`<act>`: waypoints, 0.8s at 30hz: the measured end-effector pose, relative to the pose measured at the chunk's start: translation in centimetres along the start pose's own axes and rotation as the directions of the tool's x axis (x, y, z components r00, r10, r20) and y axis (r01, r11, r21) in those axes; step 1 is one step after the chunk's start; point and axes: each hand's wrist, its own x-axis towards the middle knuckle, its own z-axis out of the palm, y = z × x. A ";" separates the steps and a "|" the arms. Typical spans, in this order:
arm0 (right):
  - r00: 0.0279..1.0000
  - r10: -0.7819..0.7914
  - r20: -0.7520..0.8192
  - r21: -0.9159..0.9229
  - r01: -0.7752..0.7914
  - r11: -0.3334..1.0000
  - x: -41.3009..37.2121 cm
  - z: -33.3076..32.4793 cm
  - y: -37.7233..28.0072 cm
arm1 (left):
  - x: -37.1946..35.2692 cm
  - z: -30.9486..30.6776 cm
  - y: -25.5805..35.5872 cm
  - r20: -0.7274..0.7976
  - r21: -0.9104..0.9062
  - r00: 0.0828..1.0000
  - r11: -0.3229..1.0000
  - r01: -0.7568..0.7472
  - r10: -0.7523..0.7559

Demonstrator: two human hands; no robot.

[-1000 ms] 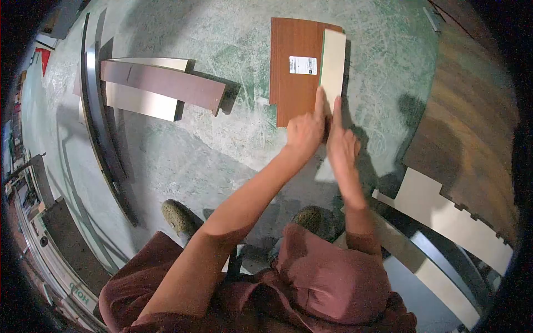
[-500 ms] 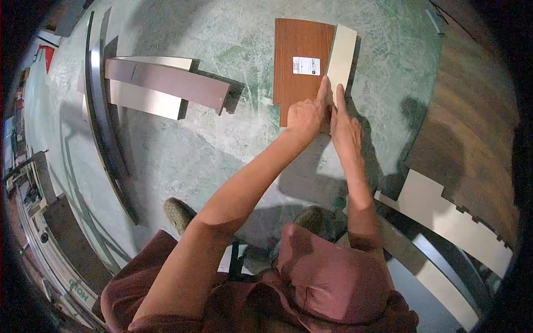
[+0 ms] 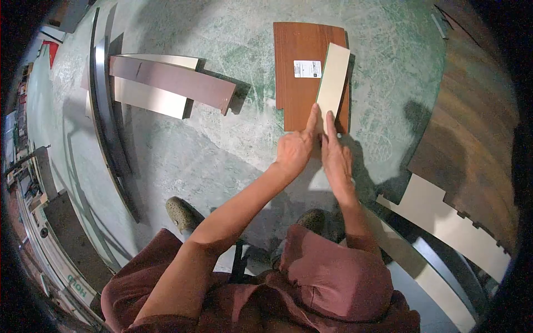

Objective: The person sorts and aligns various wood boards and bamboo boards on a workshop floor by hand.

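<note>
A narrow cream board [image 3: 335, 75] with a green edge lies at a slant over the brown wood-grain panel [image 3: 293, 44]. Its near end is between my hands. My left hand [image 3: 295, 149] is closed on the board's left side, the index finger stretched along the edge. On the other side my right hand [image 3: 337, 156] grips the same end, one finger lying on the top face. A white printed label [image 3: 307, 69] shows on the brown panel, just left of the board. My palms hide the nearest end of the board.
Several overlapping mauve and cream boards [image 3: 172, 83] lie on the left, beside a long curved dark strip [image 3: 100, 72]. To the right are a large brown sheet [image 3: 472, 122] and a cream panel with a notched edge [image 3: 438, 205]. My shoes [image 3: 182, 215] stand on the greenish floor.
Both hands have drawn the cream board toward me and slightly left. It now overlaps the brown panel, whose right edge shows beyond it.
</note>
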 end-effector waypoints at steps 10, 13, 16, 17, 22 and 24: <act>0.991 -0.104 -0.087 -0.111 0.094 0.989 5.9 -1.7 -0.6 | 4.6 -1.5 -0.7 -0.195 -0.016 0.980 0.999 0.040 -0.043; 0.987 -0.145 -0.076 -0.089 0.138 0.986 5.0 -0.8 -0.9 | 3.1 -1.3 -1.1 -0.129 -0.098 0.987 0.992 0.081 -0.094; 0.990 -0.141 -0.026 -0.099 0.138 0.986 2.5 0.6 -0.6 | 0.0 -1.0 -1.1 -0.022 -0.189 0.988 0.971 0.149 -0.156; 0.990 -0.139 0.002 -0.123 0.139 0.983 1.7 1.0 -0.8 | -0.7 -0.4 -1.5 -0.045 -0.205 0.985 0.967 0.154 -0.167; 0.974 -0.220 -0.054 -0.166 0.208 0.964 3.1 1.6 -2.2 | -0.4 -1.3 -3.0 -0.068 -0.160 0.981 0.972 0.172 -0.184; 0.987 -0.161 0.001 -0.191 0.158 0.969 5.8 0.4 -3.6 | 2.7 -2.4 -4.0 -0.070 -0.156 0.980 0.972 0.175 -0.188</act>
